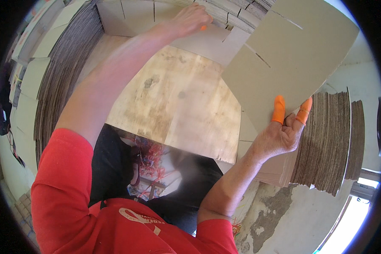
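1. Left card stack (70, 63): I reckon a brushing forearm could topple it.
2. Left hand (192, 20), fingers curled at the far slotted card (209, 44); I can't tell whether they pinch it.
3. Right hand (284, 134) pinches the slit sheet (302, 53) near its lower end, raised at the wooden board's (178, 110) right; poorly supported, it could buckle at a slit.

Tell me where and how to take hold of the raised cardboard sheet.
Probably pinch the cardboard sheet at its lower end, coming from below, where the right hand holds it: it is thin and flat, and its slots open on the upper-left edge, away from there.
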The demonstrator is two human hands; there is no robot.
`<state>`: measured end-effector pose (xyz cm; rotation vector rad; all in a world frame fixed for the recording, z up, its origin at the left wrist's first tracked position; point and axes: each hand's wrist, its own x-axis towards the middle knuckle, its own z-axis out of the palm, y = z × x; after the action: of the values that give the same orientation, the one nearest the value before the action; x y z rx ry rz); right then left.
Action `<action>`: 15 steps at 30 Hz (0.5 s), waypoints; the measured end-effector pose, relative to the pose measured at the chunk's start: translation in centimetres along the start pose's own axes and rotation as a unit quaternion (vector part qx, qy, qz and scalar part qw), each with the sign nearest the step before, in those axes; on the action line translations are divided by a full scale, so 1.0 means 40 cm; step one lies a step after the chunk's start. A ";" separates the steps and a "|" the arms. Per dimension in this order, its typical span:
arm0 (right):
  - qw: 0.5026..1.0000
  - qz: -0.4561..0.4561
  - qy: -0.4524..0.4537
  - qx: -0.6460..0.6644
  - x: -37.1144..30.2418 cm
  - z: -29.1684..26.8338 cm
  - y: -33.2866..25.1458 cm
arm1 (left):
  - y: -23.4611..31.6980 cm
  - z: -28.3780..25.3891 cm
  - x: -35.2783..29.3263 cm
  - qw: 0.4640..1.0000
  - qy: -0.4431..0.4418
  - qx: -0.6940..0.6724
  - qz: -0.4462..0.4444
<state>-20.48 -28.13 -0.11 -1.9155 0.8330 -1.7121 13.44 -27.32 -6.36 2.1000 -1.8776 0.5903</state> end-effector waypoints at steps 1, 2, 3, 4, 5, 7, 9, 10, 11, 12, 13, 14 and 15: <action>0.998 0.026 0.013 0.064 0.003 0.006 0.004 | -0.010 0.002 0.003 1.000 0.011 0.011 0.023; 0.996 0.032 0.016 0.085 0.003 0.004 0.007 | -0.009 -0.005 0.008 0.998 0.021 0.022 0.048; 0.994 0.039 0.018 0.105 0.003 0.003 0.010 | -0.004 -0.010 0.010 0.997 0.030 0.041 0.053; 0.996 0.026 0.008 0.083 0.001 -0.004 0.011 | 0.003 -0.014 0.011 0.996 0.038 0.061 0.059; 0.996 0.023 0.007 0.084 0.002 -0.008 0.016 | 0.013 -0.018 0.013 0.993 0.048 0.080 0.066; 0.994 0.028 0.014 0.108 0.009 -0.016 0.030 | 0.036 -0.014 0.005 0.995 0.051 0.049 0.063; 0.996 0.026 0.017 0.080 0.011 -0.015 0.026 | 0.048 -0.013 -0.005 0.997 0.043 0.040 0.054; 0.999 0.016 0.015 0.026 0.012 -0.015 0.015 | 0.051 -0.014 -0.005 0.997 0.036 0.045 0.048; 1.000 0.007 0.012 -0.007 0.011 -0.010 0.007 | 0.051 -0.011 -0.008 0.998 0.029 0.050 0.040; 0.999 -0.001 0.011 -0.041 0.010 -0.008 -0.002 | 0.051 -0.009 -0.010 0.998 0.018 0.049 0.033; 0.998 -0.008 0.012 -0.053 0.009 -0.004 -0.004 | 0.051 -0.006 -0.011 0.998 0.007 0.049 0.027; 0.998 -0.015 0.012 -0.068 0.008 -0.003 -0.004 | 0.055 -0.004 -0.009 0.999 -0.003 0.047 0.021; 0.997 -0.014 0.010 -0.077 0.009 -0.006 -0.001 | 0.057 -0.004 -0.004 0.999 -0.019 0.044 0.015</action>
<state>-20.68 -28.34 0.20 -2.0226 0.9753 -1.7307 11.17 -27.41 -6.46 2.1545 -1.9405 0.6550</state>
